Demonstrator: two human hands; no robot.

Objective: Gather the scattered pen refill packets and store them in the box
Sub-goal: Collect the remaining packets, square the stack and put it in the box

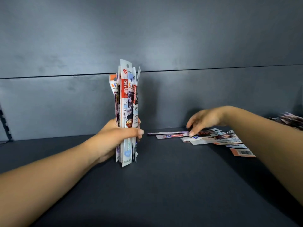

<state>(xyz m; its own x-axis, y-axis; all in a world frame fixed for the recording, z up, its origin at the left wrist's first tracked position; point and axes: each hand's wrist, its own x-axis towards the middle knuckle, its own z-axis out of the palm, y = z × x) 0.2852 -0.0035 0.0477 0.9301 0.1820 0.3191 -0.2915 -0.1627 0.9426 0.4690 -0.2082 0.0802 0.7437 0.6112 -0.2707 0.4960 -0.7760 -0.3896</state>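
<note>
Head view shows a bundle of pen refill packets (127,112) standing upright, gripped around its lower part by the left hand (114,138); the fingers curl round the far side and the thumb (136,132) crosses the near face, so the packet tops fan out well above the fingers and the bottom ends stick out below them, just above the dark tabletop (164,185). To the thumb's right, a loose spread of packets (213,138) lies flat on the tabletop, overlapping one another. The right hand (205,120) reaches over this spread with fingers extended and slightly bent, holding nothing; one fingertip (191,133) presses down on the packets nearest the bundle. An orange barcode-printed packet (242,152) lies at the near edge of the spread, partly hidden under the right forearm. Behind both hands rises a grey panelled wall (147,38). At the far right edge, beyond the right wrist, more blurred purple packets (291,119) show.
</note>
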